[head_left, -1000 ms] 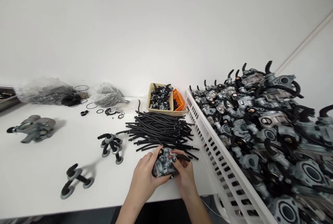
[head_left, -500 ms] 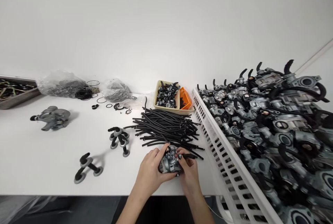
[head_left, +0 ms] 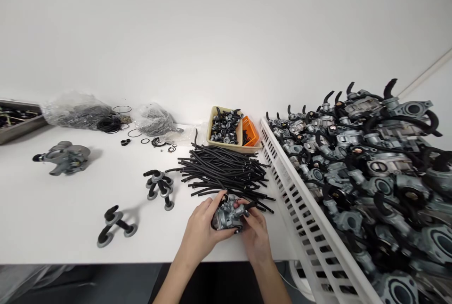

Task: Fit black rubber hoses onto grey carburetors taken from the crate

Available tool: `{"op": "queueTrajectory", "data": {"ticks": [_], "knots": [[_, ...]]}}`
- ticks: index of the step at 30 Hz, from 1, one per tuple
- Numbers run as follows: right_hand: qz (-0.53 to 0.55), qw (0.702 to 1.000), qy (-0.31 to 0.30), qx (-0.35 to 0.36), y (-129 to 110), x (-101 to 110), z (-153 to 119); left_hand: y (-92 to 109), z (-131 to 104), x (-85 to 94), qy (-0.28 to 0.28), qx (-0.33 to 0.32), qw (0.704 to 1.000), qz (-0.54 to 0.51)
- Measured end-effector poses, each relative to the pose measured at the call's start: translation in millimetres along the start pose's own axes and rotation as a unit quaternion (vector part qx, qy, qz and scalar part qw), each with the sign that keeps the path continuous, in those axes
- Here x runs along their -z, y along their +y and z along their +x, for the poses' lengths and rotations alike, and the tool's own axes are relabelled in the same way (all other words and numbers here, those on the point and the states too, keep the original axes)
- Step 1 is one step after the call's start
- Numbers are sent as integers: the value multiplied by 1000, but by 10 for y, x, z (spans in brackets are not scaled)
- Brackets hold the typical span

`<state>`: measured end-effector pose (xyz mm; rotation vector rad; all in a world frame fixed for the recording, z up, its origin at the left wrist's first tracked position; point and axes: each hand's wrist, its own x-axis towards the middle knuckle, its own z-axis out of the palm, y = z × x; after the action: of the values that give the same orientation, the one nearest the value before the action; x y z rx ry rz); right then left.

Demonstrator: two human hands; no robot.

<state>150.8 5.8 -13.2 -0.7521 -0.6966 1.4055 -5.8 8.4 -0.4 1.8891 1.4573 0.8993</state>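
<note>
A grey metal carburetor (head_left: 228,217) is held between both hands, low over the front of the white table. My left hand (head_left: 201,228) wraps round its left side, thumb below and index finger on top. My right hand (head_left: 257,233) is closed at its right side, with fingertips on a grey fitting that has a short black hose. Just beyond the hands lies a pile of black hoses (head_left: 226,167). To the left, small grey caps with black elbows stand in two clusters, one farther back (head_left: 160,185) and one nearer (head_left: 115,221).
A white slatted crate (head_left: 318,228) heaped with carburetors fills the right side. Behind the hoses sit a cream tray (head_left: 214,127) of small parts and an orange basket (head_left: 250,131). Another carburetor (head_left: 65,158), plastic bags (head_left: 76,108) and black rings (head_left: 144,140) lie left.
The carburetor has tilted and turned slightly between my hands, and the fitting with the black hose now shows more clearly at its right. The whole view has shifted a little.
</note>
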Motion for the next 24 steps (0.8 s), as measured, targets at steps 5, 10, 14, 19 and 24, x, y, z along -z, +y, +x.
{"op": "queueTrajectory", "data": {"ticks": [5, 10, 14, 19, 24], "knots": [[5, 1000, -3, -9, -16, -6, -2, 1, 1, 14, -4, 3, 1000, -9], [5, 1000, 9, -16, -29, -14, -3, 1, 6, 26, -4, 6, 1000, -16], [-28, 999, 20, -10, -8, -5, -4, 2, -2, 30, -4, 11, 1000, -19], [-60, 996, 62, 11, 10, -41, 40, 7, -15, 24, -4, 10, 1000, -21], [-90, 993, 80, 19, -26, -118, 76, -6, 0, 16, 3, 3, 1000, -13]]}}
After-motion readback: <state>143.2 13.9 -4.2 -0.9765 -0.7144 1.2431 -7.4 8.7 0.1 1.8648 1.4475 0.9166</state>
